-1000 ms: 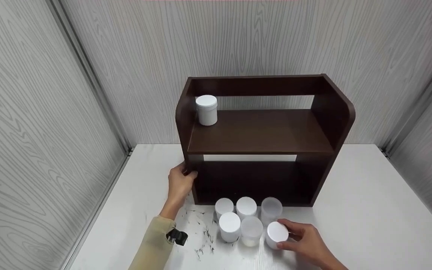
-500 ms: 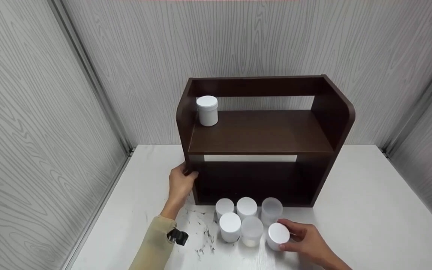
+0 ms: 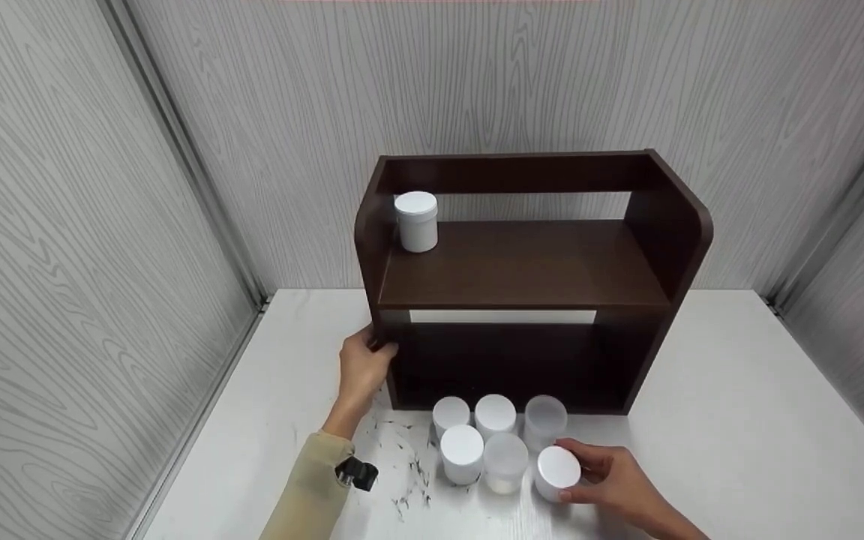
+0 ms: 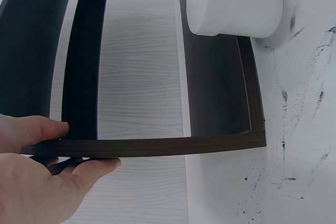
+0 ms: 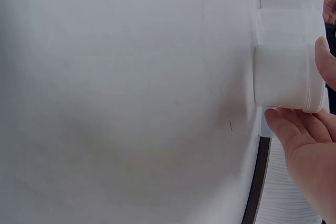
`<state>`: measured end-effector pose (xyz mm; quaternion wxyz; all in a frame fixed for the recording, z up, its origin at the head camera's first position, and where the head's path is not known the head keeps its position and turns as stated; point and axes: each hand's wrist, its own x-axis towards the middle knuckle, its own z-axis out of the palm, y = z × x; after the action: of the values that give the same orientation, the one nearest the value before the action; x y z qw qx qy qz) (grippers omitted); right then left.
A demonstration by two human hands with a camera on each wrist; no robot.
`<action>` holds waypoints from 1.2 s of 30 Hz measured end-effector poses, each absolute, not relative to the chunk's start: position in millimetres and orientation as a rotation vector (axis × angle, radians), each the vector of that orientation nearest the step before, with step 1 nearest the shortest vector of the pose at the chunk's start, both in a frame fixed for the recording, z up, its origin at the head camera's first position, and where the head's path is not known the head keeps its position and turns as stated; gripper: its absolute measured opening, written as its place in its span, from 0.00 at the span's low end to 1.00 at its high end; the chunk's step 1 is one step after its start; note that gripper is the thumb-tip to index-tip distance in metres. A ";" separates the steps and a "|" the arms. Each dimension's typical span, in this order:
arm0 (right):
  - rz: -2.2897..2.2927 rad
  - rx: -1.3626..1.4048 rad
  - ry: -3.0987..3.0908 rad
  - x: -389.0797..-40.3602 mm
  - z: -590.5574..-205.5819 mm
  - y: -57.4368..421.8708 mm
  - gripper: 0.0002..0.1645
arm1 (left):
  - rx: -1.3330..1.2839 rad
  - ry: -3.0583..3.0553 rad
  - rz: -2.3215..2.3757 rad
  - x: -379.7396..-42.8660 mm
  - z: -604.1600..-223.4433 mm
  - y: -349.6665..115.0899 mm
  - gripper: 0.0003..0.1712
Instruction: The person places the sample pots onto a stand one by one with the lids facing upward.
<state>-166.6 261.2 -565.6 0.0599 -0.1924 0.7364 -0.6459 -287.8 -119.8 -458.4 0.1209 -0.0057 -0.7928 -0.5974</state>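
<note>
A dark brown two-tier shelf stands upright on the white table. My left hand grips its left side panel, thumb inside and fingers outside, as the left wrist view also shows. At the front right of a cluster of jars, my right hand holds a white lidded jar between thumb and fingers. In the right wrist view the held jar stands at table level. Beside it are a translucent jar and another translucent jar, with several white jars to their left.
One white jar sits at the left end of the upper shelf board. Dark scuff marks spot the table left of the jars. A grey wood-grain wall rises behind the shelf, with more panels on both sides.
The view has shifted very slightly. Both hands keep their places, the left on the shelf panel and the right on the white jar.
</note>
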 end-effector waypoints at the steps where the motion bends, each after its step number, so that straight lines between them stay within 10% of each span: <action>1: -1.953 -0.584 2.231 -166.1 -565.5 261.2 0.42 | -0.014 -2.319 -1.746 -288.1 -458.6 -119.8 0.31; 36: -1.978 -0.515 2.194 -152.7 -524.3 257.7 0.43 | 0.004 -2.280 -1.760 -286.7 -460.6 -114.8 0.29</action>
<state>-152.7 257.7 -524.3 0.0717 -0.1713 0.7298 -0.6580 -286.7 -114.8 -460.6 0.1303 0.0015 -0.7848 -0.6058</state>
